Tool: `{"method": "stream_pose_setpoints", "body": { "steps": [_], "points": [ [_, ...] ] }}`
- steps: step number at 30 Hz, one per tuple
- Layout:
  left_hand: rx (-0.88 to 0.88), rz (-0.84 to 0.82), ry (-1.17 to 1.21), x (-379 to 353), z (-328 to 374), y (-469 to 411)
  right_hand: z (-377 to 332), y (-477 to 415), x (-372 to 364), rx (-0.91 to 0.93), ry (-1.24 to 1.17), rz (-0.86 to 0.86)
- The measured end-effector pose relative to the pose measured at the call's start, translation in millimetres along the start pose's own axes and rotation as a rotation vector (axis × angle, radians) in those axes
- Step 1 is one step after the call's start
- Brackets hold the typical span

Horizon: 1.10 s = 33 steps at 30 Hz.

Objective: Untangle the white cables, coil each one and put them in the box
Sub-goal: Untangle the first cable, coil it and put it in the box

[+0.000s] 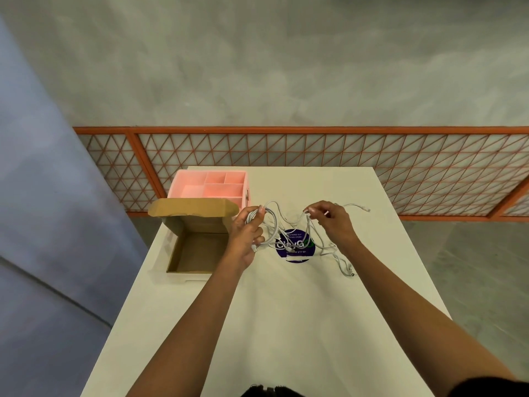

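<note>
A tangle of white cables (289, 224) hangs between my two hands above the middle of the white table (286, 310). My left hand (246, 233) grips a bunch of looped strands at the tangle's left side. My right hand (332, 219) pinches a single strand near the top right. Loose ends trail onto the table, one with a plug at the right (350, 273) and another behind my right hand (363, 208). The brown cardboard box (197, 253) stands open and empty just left of my left hand, its lid tipped back.
A pink organiser (209, 186) with several compartments sits behind the cardboard box at the table's far left. A round blue sticker (297, 249) lies under the cables. An orange lattice railing (315, 150) runs beyond the far table edge.
</note>
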State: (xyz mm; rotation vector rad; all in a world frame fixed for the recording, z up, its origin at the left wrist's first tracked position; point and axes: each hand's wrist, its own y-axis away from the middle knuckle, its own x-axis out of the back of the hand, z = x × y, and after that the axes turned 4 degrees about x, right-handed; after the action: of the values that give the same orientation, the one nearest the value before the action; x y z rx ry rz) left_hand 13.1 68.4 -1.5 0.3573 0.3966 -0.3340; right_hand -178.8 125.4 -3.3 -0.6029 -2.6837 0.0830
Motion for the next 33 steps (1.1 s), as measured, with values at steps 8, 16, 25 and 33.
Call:
{"method": "stream_pose_setpoints", "body": {
  "steps": [8, 16, 25, 33],
  "points": [
    [0.043, -0.042, 0.05, -5, -1, 2, -6, -9, -20, -0.08, -0.375, 0.276],
    [0.107, -0.074, 0.058, -13, -10, 0, -13, -1, -40, -0.093, -0.361, 0.454],
    [0.094, -0.033, 0.034, -14, -16, 0, -33, -1, -46, -0.266, -0.637, 0.348],
    [0.042, -0.047, -0.036, -18, -12, 2, -42, 6, -44, -0.54, -0.516, -0.063]
  ]
}}
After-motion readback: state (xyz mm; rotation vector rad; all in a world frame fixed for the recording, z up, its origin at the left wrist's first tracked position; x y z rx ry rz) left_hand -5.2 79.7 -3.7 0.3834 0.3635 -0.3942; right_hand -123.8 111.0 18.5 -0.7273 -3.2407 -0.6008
